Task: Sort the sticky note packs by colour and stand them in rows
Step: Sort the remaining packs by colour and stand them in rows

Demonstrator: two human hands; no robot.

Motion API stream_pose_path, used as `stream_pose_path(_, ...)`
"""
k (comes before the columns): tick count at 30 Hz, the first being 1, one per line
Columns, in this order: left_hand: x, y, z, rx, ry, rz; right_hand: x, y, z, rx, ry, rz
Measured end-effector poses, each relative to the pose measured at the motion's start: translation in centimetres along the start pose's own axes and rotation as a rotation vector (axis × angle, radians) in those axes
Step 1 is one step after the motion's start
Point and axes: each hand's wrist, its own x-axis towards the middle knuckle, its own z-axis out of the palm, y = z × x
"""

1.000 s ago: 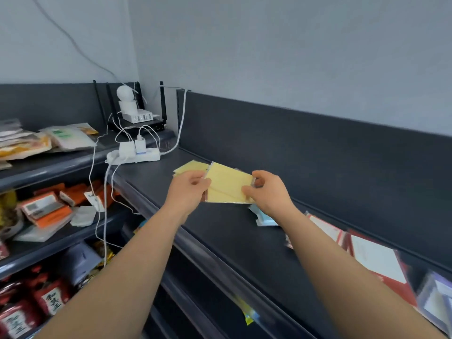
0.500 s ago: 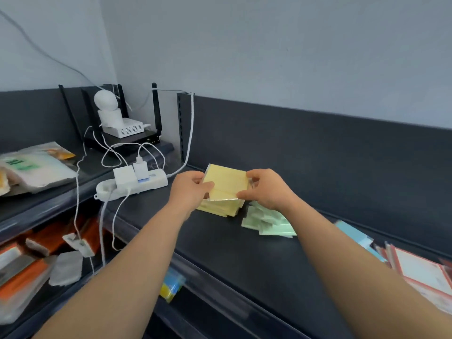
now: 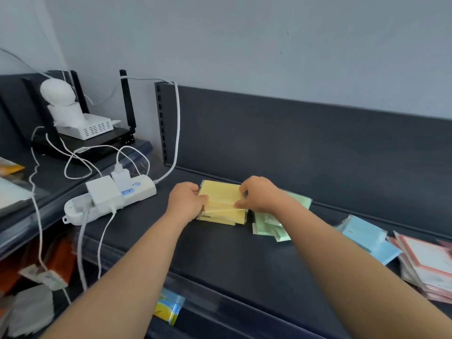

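Down comes the yellow pack [image 3: 220, 193]. Half a second ago we held it clear above the others, and now it is lowered onto the yellow pile [image 3: 226, 215], tilted a little with its far edge raised.

Starting nearest to us, a yellow-and-blue packet [image 3: 168, 309] pokes out from the level below, just under the front lip of the dark shelf [image 3: 220, 263]. Both our forearms reach out over that shelf.

Further in, our left hand [image 3: 187, 201] grips the pack's left edge, thumb on top and fingers curled round the side. Our right hand [image 3: 259, 195] pinches the right edge, its fingers bent down onto the pack. Both hands have hold of the same pack.

Just right of the yellow pile, partly under our right wrist, the green packs [image 3: 271, 227] lie flat and fanned. Further right and apart from them lie the blue packs [image 3: 367, 238], then a loose heap of pink-bordered packs [image 3: 425, 263] at the frame edge. Every pile is lying down, none upright.

Off to the left, a white power strip [image 3: 110, 199] sits on the shelf with plugs and cables in it. Behind it is a black router [image 3: 97, 143], and a white camera [image 3: 58, 91] is perched above the router by the wall.
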Motion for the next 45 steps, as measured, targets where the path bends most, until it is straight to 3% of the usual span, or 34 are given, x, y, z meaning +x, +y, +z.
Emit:
stream_pose_path(6, -0.4, 0.7, -0.1, 0.352, 0.079, 0.228, -0.8, 1.0, 0.0, 0.054, 0.196, 0.016)
stream_pose_path(10, -1.9, 2.7, 0.5, 0.447, 0.079, 0.409, -3.0, 2.5, -0.2, 0.092, 0.302, 0.065)
stream_pose_path(19, -6.5, 7.0, 6.2, 0.418, -0.025, 0.677, -10.6, 7.8, -0.4, 0.083, 0.462, 0.227)
stream_pose_path(28, -14.0, 12.4, 14.7, 0.355, -0.149, 0.836, -21.6, 16.0, -1.2, 0.067, 0.493, 0.41)
stream_pose_path(45, -36.3, 24.6, 35.5, 0.269, -0.346, 0.976, -47.3, 36.9, -3.0, 0.044, 0.528, 0.672)
